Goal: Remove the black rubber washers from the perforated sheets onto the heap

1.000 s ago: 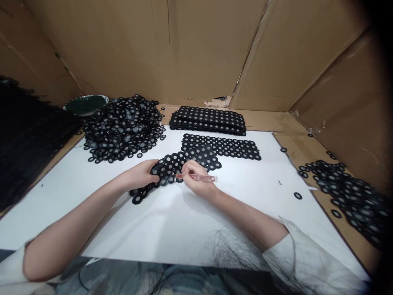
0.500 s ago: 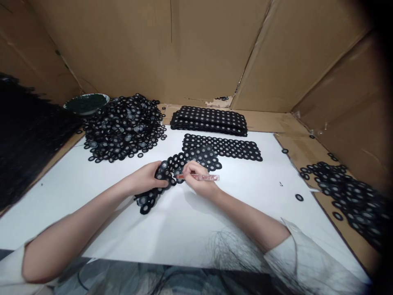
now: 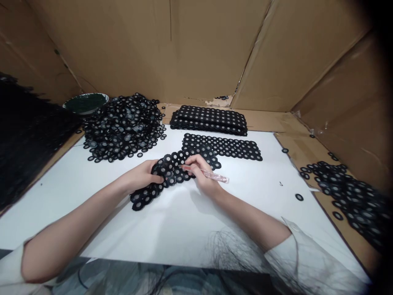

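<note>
A strip of joined black rings with pale centres (image 3: 147,194) lies slantwise across the white board. My left hand (image 3: 143,176) is closed on the strip's left part, thumb on top. In my right hand (image 3: 200,174) is a slim, clear pinkish pen-like tool (image 3: 218,177), held like a pencil. Its reddish tip touches or hovers just over the strip's middle; which of these, I cannot tell. The strip's far end overlaps a flat panel of the same joined rings (image 3: 238,148).
Behind lies a stack of ring panels (image 3: 208,119). At left rises a heap of loose black rings (image 3: 123,127), beside a bowl of dark green bits (image 3: 86,103). More rings (image 3: 353,192) lie on cardboard at right. Cardboard walls (image 3: 202,49) enclose the white board (image 3: 245,196).
The strip now lies flatter and more spread out, its near end shifted slightly left. My right hand has moved a little up and right, and the tool's back end tilts lower.
</note>
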`<state>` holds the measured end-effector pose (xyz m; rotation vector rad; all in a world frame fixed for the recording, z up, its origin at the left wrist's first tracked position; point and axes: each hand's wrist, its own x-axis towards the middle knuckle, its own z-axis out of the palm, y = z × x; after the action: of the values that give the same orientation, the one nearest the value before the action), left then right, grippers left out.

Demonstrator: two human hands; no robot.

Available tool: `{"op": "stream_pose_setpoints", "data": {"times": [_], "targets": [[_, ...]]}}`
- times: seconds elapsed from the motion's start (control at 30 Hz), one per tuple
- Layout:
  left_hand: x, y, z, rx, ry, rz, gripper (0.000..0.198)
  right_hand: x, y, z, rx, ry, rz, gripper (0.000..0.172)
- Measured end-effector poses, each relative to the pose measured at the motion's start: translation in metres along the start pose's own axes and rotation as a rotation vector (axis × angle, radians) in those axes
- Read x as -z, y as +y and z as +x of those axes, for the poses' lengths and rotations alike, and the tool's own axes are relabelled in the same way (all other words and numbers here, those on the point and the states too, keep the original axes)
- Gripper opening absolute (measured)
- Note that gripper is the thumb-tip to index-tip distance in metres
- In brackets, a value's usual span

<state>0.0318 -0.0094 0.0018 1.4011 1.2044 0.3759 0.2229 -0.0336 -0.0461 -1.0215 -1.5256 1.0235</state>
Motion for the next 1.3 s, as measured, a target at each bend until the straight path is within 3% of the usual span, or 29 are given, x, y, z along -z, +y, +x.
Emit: {"op": "stream_pose_setpoints", "data": {"times": [0.13, 0.27, 0.37, 0.7, 1.13, 1.3], "targets": [[-0.005, -0.003, 0.000, -0.025, 0.024, -0.106, 0.036, -0.003, -0.007, -0.008, 0.108, -0.004, -0.294, 0.022], [-0.009, -0.008, 0.001, -0.047, 0.074, -0.175, 0.038, -0.008, -0.005, -0.012, 0.210, -0.173, -0.482, 0.014], [-0.011, -0.009, 0.001, -0.048, 0.073, -0.241, 0.035, -0.009, -0.003, -0.012, 0.232, -0.213, -0.508, 0.020], [-0.015, -0.005, -0.002, -0.003, 0.044, -0.309, 0.028, -0.012, -0.003, -0.011, 0.295, -0.104, -0.467, 0.008], [-0.029, -0.007, -0.003, -0.061, 0.246, -0.446, 0.023, -0.015, -0.003, -0.015, 0.435, -0.191, -0.615, 0.020], [-0.024, -0.005, -0.002, -0.058, 0.210, -0.467, 0.021, -0.015, 0.001, -0.016, 0.469, -0.206, -0.714, 0.020]]}}
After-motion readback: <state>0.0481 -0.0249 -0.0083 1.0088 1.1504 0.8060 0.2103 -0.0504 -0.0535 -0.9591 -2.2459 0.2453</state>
